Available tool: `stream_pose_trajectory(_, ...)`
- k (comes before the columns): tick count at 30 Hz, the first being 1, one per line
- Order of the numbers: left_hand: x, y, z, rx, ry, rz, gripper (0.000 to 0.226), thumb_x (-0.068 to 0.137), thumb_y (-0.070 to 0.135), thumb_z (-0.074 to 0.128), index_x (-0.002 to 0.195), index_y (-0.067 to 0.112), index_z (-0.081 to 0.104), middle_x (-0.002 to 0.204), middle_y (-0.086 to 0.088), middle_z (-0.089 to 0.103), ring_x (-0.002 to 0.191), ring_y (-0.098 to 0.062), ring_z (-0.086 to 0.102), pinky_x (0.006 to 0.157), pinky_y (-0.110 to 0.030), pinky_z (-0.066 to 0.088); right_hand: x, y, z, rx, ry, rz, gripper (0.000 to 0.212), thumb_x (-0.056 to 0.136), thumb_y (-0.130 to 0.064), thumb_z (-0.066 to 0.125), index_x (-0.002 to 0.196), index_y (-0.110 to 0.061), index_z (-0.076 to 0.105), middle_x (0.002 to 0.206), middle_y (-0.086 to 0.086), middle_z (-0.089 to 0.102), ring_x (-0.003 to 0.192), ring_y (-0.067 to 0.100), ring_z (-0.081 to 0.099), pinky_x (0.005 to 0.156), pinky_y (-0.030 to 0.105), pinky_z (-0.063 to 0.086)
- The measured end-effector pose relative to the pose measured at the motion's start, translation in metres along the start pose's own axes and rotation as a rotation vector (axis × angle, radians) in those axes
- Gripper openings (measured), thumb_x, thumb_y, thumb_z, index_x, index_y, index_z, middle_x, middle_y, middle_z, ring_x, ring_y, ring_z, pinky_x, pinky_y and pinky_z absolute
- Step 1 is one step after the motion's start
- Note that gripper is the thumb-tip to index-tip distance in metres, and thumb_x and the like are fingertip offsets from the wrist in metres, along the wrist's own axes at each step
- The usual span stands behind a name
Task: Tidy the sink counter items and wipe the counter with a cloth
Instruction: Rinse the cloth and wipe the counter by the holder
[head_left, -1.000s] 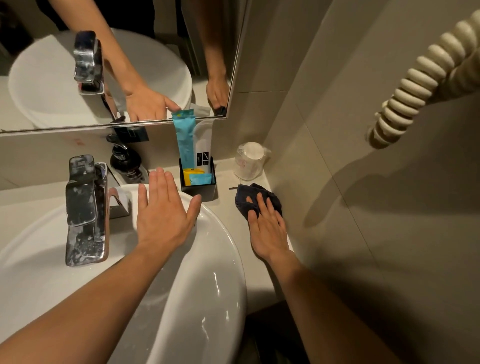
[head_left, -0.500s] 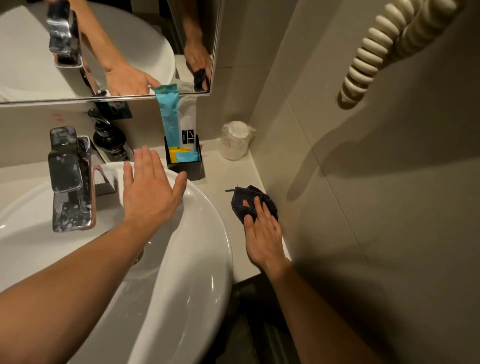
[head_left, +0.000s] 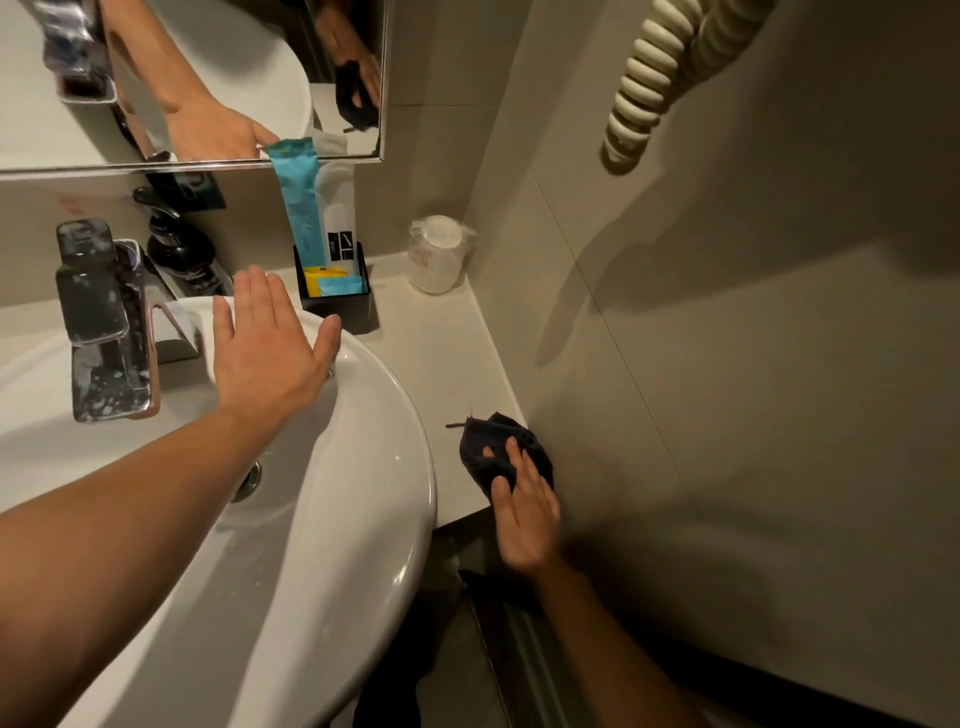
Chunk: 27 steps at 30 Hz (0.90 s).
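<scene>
Right hand flat, fingers spread, pressing dark cloth on counter at 5 o'clock. Left hand open-palmed over sink rim, grasping nothing.

1. One basin, lower left.
2. One faucet, left.
3. One dark cloth, centre right.
4. One black holder, four packets inside.
5. One wrapped cup, upper centre.
6. Two hands.
</scene>
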<state>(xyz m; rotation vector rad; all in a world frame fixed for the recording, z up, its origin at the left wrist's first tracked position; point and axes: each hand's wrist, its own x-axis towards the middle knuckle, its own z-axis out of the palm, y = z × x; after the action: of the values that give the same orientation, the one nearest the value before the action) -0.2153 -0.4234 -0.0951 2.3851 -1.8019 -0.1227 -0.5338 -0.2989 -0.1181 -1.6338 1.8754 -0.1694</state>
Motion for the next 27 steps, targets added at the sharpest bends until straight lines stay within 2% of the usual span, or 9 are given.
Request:
stream_pose_trajectory(5,0.000,0.001,-0.003,0.011,-0.011,-0.006,0.093,0.100,0.070,0.009,0.159,-0.001,0.015,0.167,-0.023,0.018,0.157,-0.035,0.010,0.127,-0.056,0.013,-0.047,0.007,-0.019,0.530,-0.098,0.262,0.045,0.105,-0.051,0.026,0.145,-0.036,0.041,0.157,0.008,0.044,0.147,0.023,0.039,0.123,0.037,0.026)
stream_pose_trajectory(9,0.001,0.000,-0.006,0.012,-0.025,-0.007,0.092,0.100,0.069,0.011,0.159,-0.001,0.014,0.168,-0.023,0.018,0.158,-0.034,0.009,0.127,-0.055,0.012,-0.075,0.003,-0.047,1.005,-0.165,0.653,0.072,0.090,-0.069,0.042,0.136,-0.017,0.062,0.130,0.013,0.068,0.121,0.033,0.064,0.111,0.051,0.045)
stream_pose_trajectory(13,0.001,0.000,-0.007,0.024,-0.041,-0.006,0.092,0.100,0.069,0.009,0.160,-0.001,0.015,0.168,-0.022,0.018,0.158,-0.033,0.008,0.127,-0.055,0.013,-0.057,-0.047,-0.087,1.185,-0.122,0.563,0.057,0.103,-0.057,0.036,0.123,-0.013,0.065,0.099,0.012,0.080,0.112,0.037,0.066,0.110,0.054,0.044)
stream_pose_trajectory(15,0.001,0.000,-0.008,0.021,-0.051,-0.005,0.092,0.100,0.069,0.010,0.160,0.000,0.014,0.168,-0.021,0.017,0.158,-0.032,0.008,0.127,-0.055,0.013,-0.035,-0.081,-0.101,1.199,-0.065,0.466,0.054,0.107,-0.052,0.027,0.120,-0.016,0.065,0.104,0.019,0.078,0.116,0.043,0.061,0.118,0.057,0.034)
stream_pose_trajectory(18,0.002,0.000,-0.009,0.019,-0.051,-0.002,0.091,0.101,0.069,0.011,0.160,0.000,0.014,0.169,-0.021,0.017,0.158,-0.032,0.008,0.127,-0.055,0.012,0.008,-0.119,-0.107,1.069,0.007,0.213,0.047,0.108,-0.050,0.025,0.131,-0.026,0.059,0.132,0.020,0.066,0.131,0.035,0.056,0.120,0.048,0.036)
stream_pose_trajectory(20,0.003,0.000,-0.008,0.027,-0.050,-0.001,0.091,0.101,0.068,0.012,0.160,-0.001,0.015,0.168,-0.021,0.018,0.158,-0.032,0.008,0.127,-0.055,0.013,0.048,-0.140,-0.098,0.886,0.008,0.078,0.041,0.109,-0.049,0.024,0.123,-0.034,0.059,0.117,-0.007,0.070,0.119,0.007,0.062,0.101,0.017,0.046)
stream_pose_trajectory(21,0.003,0.000,-0.007,0.037,-0.049,-0.001,0.091,0.101,0.068,0.011,0.160,-0.001,0.015,0.168,-0.021,0.018,0.159,-0.031,0.008,0.127,-0.055,0.013,0.069,-0.149,-0.090,0.732,-0.011,0.028,0.042,0.109,-0.049,0.022,0.120,-0.034,0.060,0.115,-0.007,0.069,0.118,0.006,0.063,0.095,0.015,0.047)
stream_pose_trajectory(24,0.005,0.001,-0.004,0.061,-0.038,-0.008,0.091,0.100,0.068,0.011,0.160,0.000,0.017,0.169,-0.020,0.019,0.159,-0.031,0.009,0.128,-0.054,0.013,0.131,-0.151,-0.039,0.130,-0.138,-0.189,0.049,0.108,-0.042,0.022,0.152,-0.031,0.042,0.160,0.006,0.040,0.150,0.029,0.032,0.122,0.038,0.025)
stream_pose_trajectory(27,0.004,0.002,0.000,0.070,-0.019,-0.012,0.091,0.100,0.068,0.013,0.160,0.000,0.020,0.169,-0.020,0.020,0.158,-0.031,0.010,0.128,-0.052,0.012,0.156,-0.134,0.003,-0.260,-0.192,-0.453,0.047,0.109,-0.032,0.025,0.155,-0.030,0.035,0.170,-0.008,0.016,0.158,0.018,0.001,0.127,0.043,0.007)
